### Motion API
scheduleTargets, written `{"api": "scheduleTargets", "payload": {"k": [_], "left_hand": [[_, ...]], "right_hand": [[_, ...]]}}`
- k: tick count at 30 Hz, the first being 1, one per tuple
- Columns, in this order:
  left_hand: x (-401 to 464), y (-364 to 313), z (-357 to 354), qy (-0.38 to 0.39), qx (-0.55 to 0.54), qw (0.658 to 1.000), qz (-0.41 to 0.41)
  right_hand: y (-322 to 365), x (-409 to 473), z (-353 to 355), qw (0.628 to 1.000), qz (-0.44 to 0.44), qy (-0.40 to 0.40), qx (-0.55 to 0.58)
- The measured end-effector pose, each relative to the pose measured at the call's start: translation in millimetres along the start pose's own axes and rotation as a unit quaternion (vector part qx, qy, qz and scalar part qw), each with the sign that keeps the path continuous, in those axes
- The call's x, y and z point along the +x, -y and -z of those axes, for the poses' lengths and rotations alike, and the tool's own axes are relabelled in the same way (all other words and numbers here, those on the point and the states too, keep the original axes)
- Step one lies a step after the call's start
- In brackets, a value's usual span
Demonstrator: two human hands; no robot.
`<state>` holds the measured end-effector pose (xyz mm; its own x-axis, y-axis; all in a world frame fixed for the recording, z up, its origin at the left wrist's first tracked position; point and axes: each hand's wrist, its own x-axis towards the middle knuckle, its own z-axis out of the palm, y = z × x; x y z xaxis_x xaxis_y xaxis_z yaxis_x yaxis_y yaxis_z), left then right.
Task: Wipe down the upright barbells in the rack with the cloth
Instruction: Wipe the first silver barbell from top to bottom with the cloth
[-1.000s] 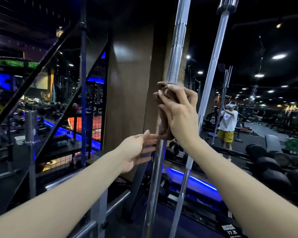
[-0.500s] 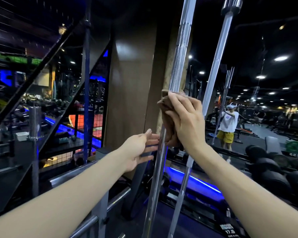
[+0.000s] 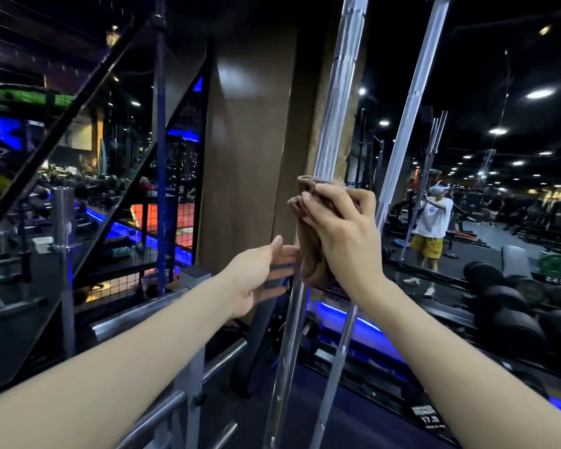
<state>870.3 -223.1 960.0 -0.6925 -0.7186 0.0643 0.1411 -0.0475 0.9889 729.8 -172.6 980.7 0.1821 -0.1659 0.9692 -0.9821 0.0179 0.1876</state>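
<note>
A chrome barbell (image 3: 332, 102) stands upright in front of me, leaning slightly right at the top. My right hand (image 3: 340, 231) grips a brown cloth (image 3: 308, 196) wrapped round its knurled shaft at about mid height. My left hand (image 3: 263, 273) reaches in from the left with straight fingers touching the shaft just below the cloth. A second upright barbell (image 3: 415, 95) stands just to the right, behind my right hand. Both bars' lower ends run out of view at the bottom.
A grey rack post and steel rails (image 3: 191, 351) cross below my left arm. Another short bar sleeve (image 3: 62, 215) stands at the left. A mirror on the right reflects a person (image 3: 433, 228) and dumbbells (image 3: 506, 296). A wooden pillar (image 3: 246, 140) rises behind the bars.
My right hand with the cloth has slid a little lower along the barbell shaft. The left hand stays against the bar below it.
</note>
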Motion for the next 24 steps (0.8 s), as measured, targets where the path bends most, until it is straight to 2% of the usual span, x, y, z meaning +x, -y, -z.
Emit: {"api": "scheduleTargets", "payload": {"k": [2,4,9,13,15,18,21,24], "left_hand": [[3,3,3,0.003,-0.003,1.000,0.005],[5,6,5,0.002,-0.008,1.000,0.004],[-4,22,5,-0.011,-0.036,0.999,0.028],[-9,32,2,-0.013,-0.023,0.999,0.025],[-9,32,3,0.001,-0.005,1.000,0.021],[-6,34,6,0.011,0.002,1.000,0.023],[-3,41,8,0.015,-0.022,0.999,0.031],[-5,49,9,0.004,-0.051,0.998,0.049]], "right_hand": [[3,-8,-9,0.999,-0.036,-0.020,-0.006],[6,-31,-13,0.999,-0.019,-0.017,-0.025],[21,-92,-5,0.998,0.018,0.045,-0.039],[17,-59,8,0.998,0.022,0.063,-0.015],[11,-28,9,0.999,-0.018,0.037,0.008],[10,-18,2,0.997,-0.069,0.026,-0.025],[10,-68,-7,0.996,-0.021,0.080,0.024],[18,-125,-11,0.991,-0.042,0.117,0.046]]}}
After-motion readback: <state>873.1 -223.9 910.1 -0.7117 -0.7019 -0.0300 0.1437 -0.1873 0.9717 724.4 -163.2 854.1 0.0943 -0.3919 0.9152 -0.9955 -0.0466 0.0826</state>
